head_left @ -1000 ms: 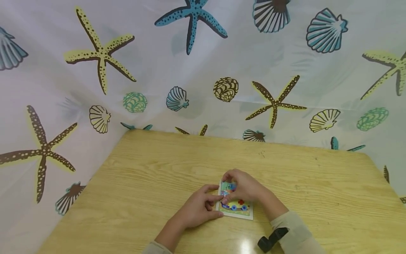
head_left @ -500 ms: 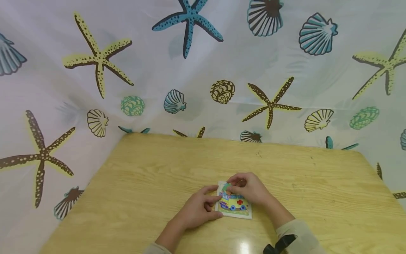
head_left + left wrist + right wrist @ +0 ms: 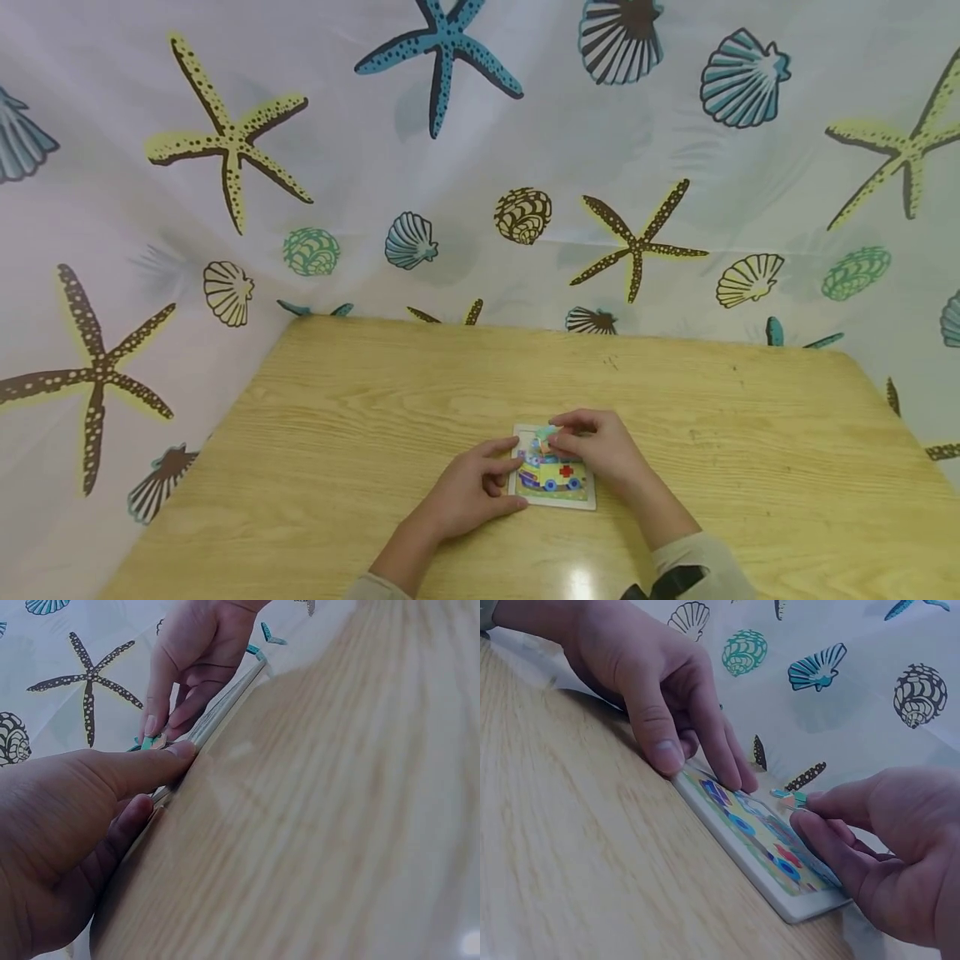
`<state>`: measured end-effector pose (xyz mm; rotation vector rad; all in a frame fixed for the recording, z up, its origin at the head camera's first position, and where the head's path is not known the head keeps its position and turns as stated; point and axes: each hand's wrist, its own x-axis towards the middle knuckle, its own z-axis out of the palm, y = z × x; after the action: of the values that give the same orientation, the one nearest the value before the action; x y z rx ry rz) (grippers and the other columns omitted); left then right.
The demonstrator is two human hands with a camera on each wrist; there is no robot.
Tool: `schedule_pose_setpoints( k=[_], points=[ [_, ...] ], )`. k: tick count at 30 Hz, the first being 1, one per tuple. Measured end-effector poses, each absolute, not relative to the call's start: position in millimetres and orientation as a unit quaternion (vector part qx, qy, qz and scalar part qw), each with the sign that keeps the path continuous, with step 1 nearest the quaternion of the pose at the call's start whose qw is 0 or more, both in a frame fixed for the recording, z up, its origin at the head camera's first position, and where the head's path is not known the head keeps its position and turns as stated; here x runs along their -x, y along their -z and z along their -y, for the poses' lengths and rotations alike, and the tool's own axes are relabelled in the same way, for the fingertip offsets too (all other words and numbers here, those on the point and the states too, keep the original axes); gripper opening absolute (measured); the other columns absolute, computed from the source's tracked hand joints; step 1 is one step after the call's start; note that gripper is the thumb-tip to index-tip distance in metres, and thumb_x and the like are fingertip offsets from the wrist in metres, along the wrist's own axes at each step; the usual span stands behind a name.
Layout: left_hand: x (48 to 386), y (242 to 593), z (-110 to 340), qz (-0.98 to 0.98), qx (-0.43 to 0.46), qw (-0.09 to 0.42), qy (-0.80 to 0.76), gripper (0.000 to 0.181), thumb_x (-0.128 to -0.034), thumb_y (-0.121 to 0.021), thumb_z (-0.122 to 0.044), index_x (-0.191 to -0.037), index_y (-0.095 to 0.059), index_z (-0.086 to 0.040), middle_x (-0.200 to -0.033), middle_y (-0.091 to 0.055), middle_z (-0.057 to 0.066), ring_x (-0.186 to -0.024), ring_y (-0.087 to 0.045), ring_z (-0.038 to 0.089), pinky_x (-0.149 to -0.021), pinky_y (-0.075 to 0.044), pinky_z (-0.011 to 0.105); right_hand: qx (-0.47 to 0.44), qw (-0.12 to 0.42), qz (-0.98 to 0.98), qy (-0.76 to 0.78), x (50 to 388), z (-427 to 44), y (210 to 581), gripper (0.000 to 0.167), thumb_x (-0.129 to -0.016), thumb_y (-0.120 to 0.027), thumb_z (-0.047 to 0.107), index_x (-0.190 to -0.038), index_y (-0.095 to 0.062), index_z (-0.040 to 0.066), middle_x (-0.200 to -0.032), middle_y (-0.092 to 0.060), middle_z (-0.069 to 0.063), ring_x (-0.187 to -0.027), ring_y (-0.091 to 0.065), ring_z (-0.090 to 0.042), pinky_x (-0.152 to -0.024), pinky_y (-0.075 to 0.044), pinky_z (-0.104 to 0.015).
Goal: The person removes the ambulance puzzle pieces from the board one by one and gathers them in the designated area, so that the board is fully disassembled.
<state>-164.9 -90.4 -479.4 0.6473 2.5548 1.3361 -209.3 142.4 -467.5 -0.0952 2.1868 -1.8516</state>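
The puzzle board lies flat on the counter in front of me, its white border framing a bright yellow ambulance with blue wheels and a red cross, upright as I look down. Pinched in my right hand, a small green-and-orange puzzle piece sits tilted, seemingly just above the board's far part, its outline too small to read.

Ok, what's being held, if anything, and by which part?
A puzzle piece, pinched at its edge by the right hand; the left hand touches the board.
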Motion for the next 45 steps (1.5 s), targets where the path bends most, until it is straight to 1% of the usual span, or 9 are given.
schedule_pose_setpoints(
  k=[4, 12, 20, 22, 25, 28, 34, 39, 45],
  points=[
    [165.7, 480.6, 90.6, -0.86, -0.214, 0.094, -0.454, 0.055, -0.0848, -0.081, -0.028, -0.13, -0.064, -0.001, -0.153, -0.047, 0.008, -0.081, -0.056, 0.007, -0.071, -0.05, 0.018, 0.013, 0.157, -0.733, 0.662, 212.7, -148.0, 470.8, 0.027, -0.093, -0.068, 0.003, -0.118, -0.063, -0.009, -0.104, -0.065, -0.016, -0.088, -0.072, -0.017, -0.082, -0.059, -0.029],
    [166.3, 482.9, 90.6, -0.858, -0.204, 0.102, -0.46, 0.053, -0.0841, -0.082, -0.027, -0.129, -0.066, -0.003, -0.153, -0.047, 0.006, -0.08, -0.056, 0.007, -0.071, -0.049, 0.018, -0.012, 0.153, -0.741, 0.653, 217.7, -168.7, 470.1, 0.024, -0.094, -0.067, 0.004, -0.115, -0.061, -0.007, -0.099, -0.065, -0.015, -0.086, -0.073, -0.018, -0.079, -0.06, -0.029],
    [166.8, 482.3, 88.5, -0.856, -0.209, 0.102, -0.462, 0.054, -0.084, -0.082, -0.027, -0.129, -0.066, -0.003, -0.153, -0.047, 0.005, -0.079, -0.055, 0.007, -0.07, -0.049, 0.018, 0.003, 0.155, -0.741, 0.653, 218.8, -193.2, 467.8, 0.026, -0.096, -0.063, 0.002, -0.117, -0.057, -0.011, -0.098, -0.065, -0.013, -0.089, -0.073, -0.018, -0.082, -0.06, -0.03],
    [166.9, 482.5, 88.0, -0.856, -0.207, 0.101, -0.463, 0.054, -0.0837, -0.082, -0.026, -0.129, -0.066, -0.003, -0.151, -0.049, 0.005, -0.078, -0.055, 0.007, -0.07, -0.048, 0.018, 0.0, 0.157, -0.747, 0.646, 218.6, -196.9, 466.1, 0.024, -0.096, -0.064, 0.003, -0.116, -0.058, -0.01, -0.098, -0.066, -0.014, -0.089, -0.073, -0.018, -0.082, -0.06, -0.03],
    [167.2, 482.5, 87.4, -0.855, -0.205, 0.099, -0.467, 0.054, -0.0833, -0.083, -0.025, -0.13, -0.066, -0.003, -0.142, -0.055, 0.005, -0.076, -0.053, 0.007, -0.069, -0.048, 0.018, -0.004, 0.156, -0.754, 0.638, 218.8, -202.2, 463.6, 0.023, -0.095, -0.065, 0.002, -0.114, -0.059, -0.01, -0.098, -0.067, -0.014, -0.087, -0.072, -0.018, -0.081, -0.06, -0.03],
    [166.9, 482.1, 87.1, -0.852, -0.206, 0.1, -0.471, 0.054, -0.0835, -0.082, -0.024, -0.131, -0.065, -0.003, -0.136, -0.057, 0.005, -0.076, -0.052, 0.008, -0.068, -0.047, 0.018, 0.0, 0.155, -0.761, 0.63, 219.1, -207.7, 461.6, 0.023, -0.096, -0.065, 0.003, -0.113, -0.058, -0.011, -0.097, -0.067, -0.014, -0.087, -0.071, -0.016, -0.079, -0.06, -0.029],
    [166.3, 481.9, 87.3, -0.851, -0.206, 0.1, -0.472, 0.055, -0.0837, -0.082, -0.023, -0.132, -0.064, -0.003, -0.142, -0.054, 0.005, -0.077, -0.052, 0.009, -0.068, -0.047, 0.017, -0.015, 0.156, -0.777, 0.61, 217.6, -213.5, 459.6, 0.025, -0.095, -0.066, 0.006, -0.114, -0.058, -0.01, -0.096, -0.067, -0.013, -0.082, -0.07, -0.015, -0.075, -0.06, -0.027],
    [166.8, 482.4, 86.8, -0.853, -0.205, 0.097, -0.471, 0.054, -0.0836, -0.082, -0.023, -0.131, -0.065, -0.003, -0.14, -0.055, 0.004, -0.077, -0.052, 0.008, -0.068, -0.047, 0.017, -0.022, 0.134, -0.808, 0.574, 216.2, -211.6, 459.0, 0.024, -0.093, -0.07, 0.008, -0.109, -0.063, -0.008, -0.092, -0.067, -0.011, -0.075, -0.066, -0.012, -0.069, -0.059, -0.025],
    [166.5, 483.5, 86.9, -0.853, -0.206, 0.097, -0.47, 0.054, -0.0842, -0.082, -0.023, -0.132, -0.064, -0.003, -0.143, -0.053, 0.006, -0.077, -0.052, 0.008, -0.069, -0.048, 0.017, -0.021, 0.084, -0.868, 0.489, 213.6, -208.1, 459.2, 0.021, -0.085, -0.079, 0.013, -0.095, -0.069, -0.002, -0.079, -0.066, -0.007, -0.065, -0.059, -0.013, -0.059, -0.052, -0.025]
  ],
)
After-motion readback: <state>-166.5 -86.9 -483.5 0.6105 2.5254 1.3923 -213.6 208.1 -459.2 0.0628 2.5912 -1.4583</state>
